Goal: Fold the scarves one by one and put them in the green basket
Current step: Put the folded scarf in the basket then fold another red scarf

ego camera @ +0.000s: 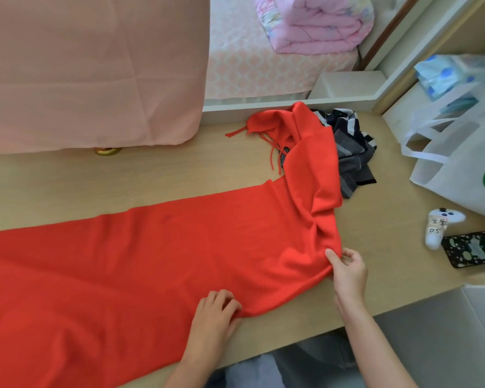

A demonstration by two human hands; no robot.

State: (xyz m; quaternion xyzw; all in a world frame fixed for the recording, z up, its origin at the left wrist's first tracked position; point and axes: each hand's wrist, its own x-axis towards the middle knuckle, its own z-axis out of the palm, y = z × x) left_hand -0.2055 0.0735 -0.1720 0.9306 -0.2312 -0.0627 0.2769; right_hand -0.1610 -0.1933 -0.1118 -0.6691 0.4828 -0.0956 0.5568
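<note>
A long red scarf (151,247) lies spread across the wooden table (151,175), running from the lower left to a bunched, tasselled end at the back right. My left hand (214,312) pinches its near edge with curled fingers. My right hand (347,271) pinches a fold of the scarf further right, thumb on top. A dark grey and white striped scarf (353,152) lies crumpled behind the red one, partly covered by it. No green basket is in view.
A pink cloth (90,68) covers something large at the back left. At the right stand a white bag with a green logo (459,169), a small white controller (438,226) and a dark patterned phone (472,249). A grey box (445,331) sits below the table's right edge.
</note>
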